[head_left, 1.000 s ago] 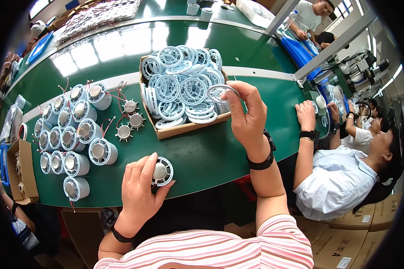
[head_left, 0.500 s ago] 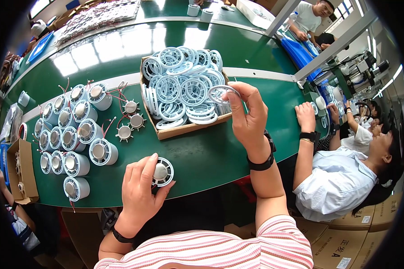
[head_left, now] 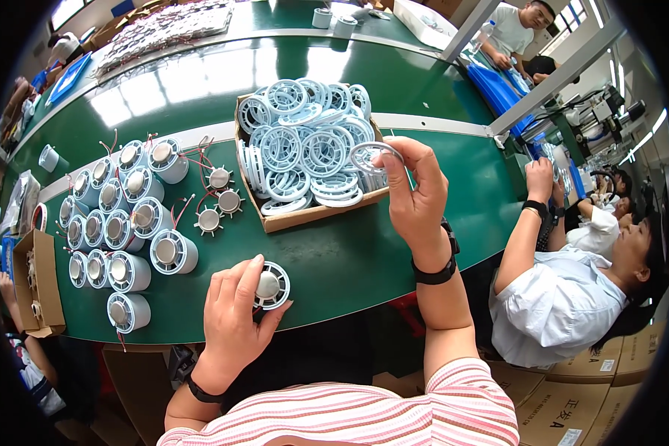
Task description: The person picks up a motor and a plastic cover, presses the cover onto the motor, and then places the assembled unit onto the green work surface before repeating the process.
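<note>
Left hand (head_left: 234, 312) grasps a housing (head_left: 272, 285) by the tabletop's (head_left: 334, 271) near edge; my right hand (head_left: 420, 189), a ring (head_left: 372, 157) (full carton (head_left: 305, 218) alongside).

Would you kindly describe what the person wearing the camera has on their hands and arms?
Both the left hand and the right hand are gloveless. Each wrist wears a black band. The short right sleeve is striped in white, pink and a darker reddish tone.
</note>
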`<state>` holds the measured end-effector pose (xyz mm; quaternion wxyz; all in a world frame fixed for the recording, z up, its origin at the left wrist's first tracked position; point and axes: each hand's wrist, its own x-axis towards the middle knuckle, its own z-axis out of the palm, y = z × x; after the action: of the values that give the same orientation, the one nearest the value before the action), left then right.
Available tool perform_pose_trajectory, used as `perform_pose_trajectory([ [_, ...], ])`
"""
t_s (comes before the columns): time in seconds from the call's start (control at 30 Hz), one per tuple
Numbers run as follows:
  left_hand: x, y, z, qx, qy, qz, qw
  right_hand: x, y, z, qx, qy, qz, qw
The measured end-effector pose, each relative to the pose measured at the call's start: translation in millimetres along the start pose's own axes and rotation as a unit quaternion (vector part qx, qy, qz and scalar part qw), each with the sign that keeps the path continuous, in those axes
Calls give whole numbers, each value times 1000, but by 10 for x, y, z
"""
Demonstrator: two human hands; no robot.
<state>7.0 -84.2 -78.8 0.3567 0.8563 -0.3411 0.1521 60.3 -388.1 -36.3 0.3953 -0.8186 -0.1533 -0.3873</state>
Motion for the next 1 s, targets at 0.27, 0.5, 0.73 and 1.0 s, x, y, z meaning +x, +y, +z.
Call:
perform_pose_trajectory([
  [0.27, 9, -13, 1, -7, 3, -1, 1000, 78, -95, -20, -42, 37, -48, 997],
  [0.5, -82, 9, -222, -40, -14, -70, 997, -277, -795, -191, 45, -96, -101, 989],
  [0.73, -35, 40, -389, -168, -95, -158, 968, -819, -746, 120, -59, -316, 9, 947],
  [1.0, -48, 77, -426, -389, -141, -314, 854, -773, -1143, 346, 11, -248, 181, 952],
])
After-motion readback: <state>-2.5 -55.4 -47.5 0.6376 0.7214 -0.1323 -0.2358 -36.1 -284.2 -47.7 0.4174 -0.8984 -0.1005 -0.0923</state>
